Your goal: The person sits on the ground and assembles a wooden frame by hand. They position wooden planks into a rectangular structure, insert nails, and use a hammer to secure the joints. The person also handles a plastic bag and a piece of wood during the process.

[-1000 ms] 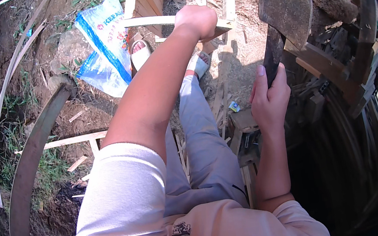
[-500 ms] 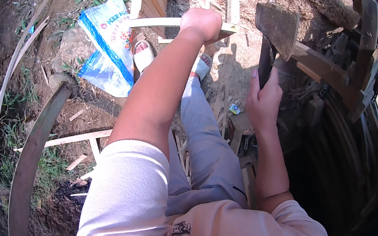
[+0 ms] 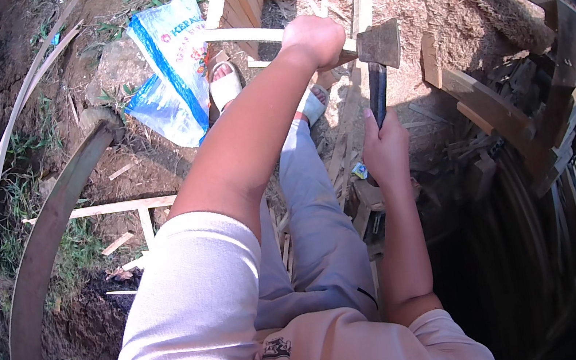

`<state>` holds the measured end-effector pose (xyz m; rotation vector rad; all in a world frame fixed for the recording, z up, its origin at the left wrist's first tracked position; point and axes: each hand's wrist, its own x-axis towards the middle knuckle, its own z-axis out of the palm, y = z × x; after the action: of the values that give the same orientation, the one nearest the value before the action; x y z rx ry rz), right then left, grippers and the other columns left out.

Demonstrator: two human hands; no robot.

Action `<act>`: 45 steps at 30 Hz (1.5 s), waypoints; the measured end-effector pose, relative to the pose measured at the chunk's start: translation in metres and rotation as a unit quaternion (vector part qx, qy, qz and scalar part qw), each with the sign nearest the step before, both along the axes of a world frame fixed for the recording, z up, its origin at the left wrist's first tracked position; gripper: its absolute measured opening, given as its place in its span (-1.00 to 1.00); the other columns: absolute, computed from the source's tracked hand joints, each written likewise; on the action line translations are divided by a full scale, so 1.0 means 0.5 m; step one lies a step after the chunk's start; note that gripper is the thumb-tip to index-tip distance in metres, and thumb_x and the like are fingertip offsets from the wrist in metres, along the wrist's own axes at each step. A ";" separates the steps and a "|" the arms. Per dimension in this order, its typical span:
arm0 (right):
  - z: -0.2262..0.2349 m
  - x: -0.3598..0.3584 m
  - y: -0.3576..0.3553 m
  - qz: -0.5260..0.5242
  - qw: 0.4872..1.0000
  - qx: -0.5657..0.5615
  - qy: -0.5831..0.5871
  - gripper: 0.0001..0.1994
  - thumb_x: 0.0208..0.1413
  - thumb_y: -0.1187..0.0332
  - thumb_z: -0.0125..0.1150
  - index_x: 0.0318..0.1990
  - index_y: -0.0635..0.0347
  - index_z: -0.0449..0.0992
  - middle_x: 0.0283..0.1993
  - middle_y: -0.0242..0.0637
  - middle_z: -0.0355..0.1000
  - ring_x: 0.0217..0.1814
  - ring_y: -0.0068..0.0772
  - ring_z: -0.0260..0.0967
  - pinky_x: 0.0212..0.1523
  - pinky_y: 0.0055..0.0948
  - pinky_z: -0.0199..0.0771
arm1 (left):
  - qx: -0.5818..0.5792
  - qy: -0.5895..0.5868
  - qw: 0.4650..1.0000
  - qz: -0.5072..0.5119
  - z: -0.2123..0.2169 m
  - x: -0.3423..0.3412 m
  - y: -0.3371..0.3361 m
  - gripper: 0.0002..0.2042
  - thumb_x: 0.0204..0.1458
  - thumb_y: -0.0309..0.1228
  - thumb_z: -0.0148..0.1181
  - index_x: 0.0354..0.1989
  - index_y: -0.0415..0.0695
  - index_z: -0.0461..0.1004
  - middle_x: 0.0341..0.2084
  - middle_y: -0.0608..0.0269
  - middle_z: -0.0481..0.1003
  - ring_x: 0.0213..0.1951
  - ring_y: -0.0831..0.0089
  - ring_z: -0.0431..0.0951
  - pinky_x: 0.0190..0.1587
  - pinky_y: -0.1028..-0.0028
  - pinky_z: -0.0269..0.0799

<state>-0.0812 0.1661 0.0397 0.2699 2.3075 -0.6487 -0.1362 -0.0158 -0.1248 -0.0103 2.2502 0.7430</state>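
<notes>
My left hand (image 3: pixel 316 40) is closed around a bar at the near end of a wooden frame (image 3: pixel 238 34), which has a slatted side panel (image 3: pixel 241 2) and a long pale rail (image 3: pixel 361 0). The knuckles hide the gripped stretch. My right hand (image 3: pixel 386 145) is wrapped round the black handle of a hatchet (image 3: pixel 379 45). Its broad, worn metal head is up, at the frame's near right corner just right of my left fist. Whether the metal touches the wood I cannot tell.
A white and blue plastic sack (image 3: pixel 175 56) lies beside my sandalled feet. At the right are wooden beams (image 3: pixel 490 100) and a dark stack of strips. A curved board (image 3: pixel 40 251) and thin strips (image 3: pixel 5 161) stand at the left. Wood shavings cover the ground ahead.
The hatchet has swung left and down toward the frame's near corner, its head turning. My right hand has shifted slightly left and lower. My left hand keeps its grip.
</notes>
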 end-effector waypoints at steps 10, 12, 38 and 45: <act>0.058 -0.021 0.006 -0.009 0.988 -0.067 0.137 -0.72 0.49 0.33 0.12 0.01 0.48 0.46 -0.37 -0.01 0.56 -0.36 -0.13 0.61 -0.29 -0.17 0.53 | -0.011 -0.003 1.000 0.016 -0.003 -0.001 0.000 -0.80 0.03 -0.40 0.31 -0.21 -0.12 0.77 -0.18 0.05 0.75 -0.11 0.06 0.77 -0.01 0.14 0.71; 0.005 -0.013 0.026 0.059 0.995 -0.017 0.079 -0.74 0.48 0.33 0.14 0.00 0.46 0.47 -0.31 0.09 0.59 -0.24 0.07 0.65 -0.20 -0.09 0.55 | -0.009 0.006 1.000 0.001 0.002 -0.001 -0.006 -0.79 0.04 -0.40 0.32 -0.19 -0.14 0.76 -0.17 0.04 0.75 -0.10 0.06 0.77 0.00 0.14 0.70; -0.028 -0.007 0.003 0.145 0.983 0.109 -0.008 -0.66 0.48 0.28 0.15 -0.02 0.53 0.45 -0.28 0.18 0.58 -0.23 0.15 0.65 -0.19 0.02 0.56 | 0.015 -0.013 0.999 0.025 0.014 0.004 -0.014 -0.80 -0.01 -0.47 0.29 -0.22 -0.16 0.76 -0.21 -0.01 0.74 -0.13 0.01 0.78 -0.03 0.10 0.71; 0.079 -0.031 -0.052 -0.016 0.986 -0.067 0.153 -0.71 0.49 0.30 0.14 -0.07 0.48 0.43 -0.41 0.06 0.56 -0.39 -0.04 0.63 -0.30 -0.08 0.54 | -0.003 0.021 0.999 0.025 0.015 0.002 -0.010 -0.82 -0.01 -0.44 0.32 -0.24 -0.14 0.77 -0.23 0.01 0.75 -0.14 0.05 0.78 -0.05 0.13 0.71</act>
<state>-0.0968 0.1401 0.0791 0.1521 2.5394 -0.9102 -0.1353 -0.0210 -0.1172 -0.0546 2.2992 0.7693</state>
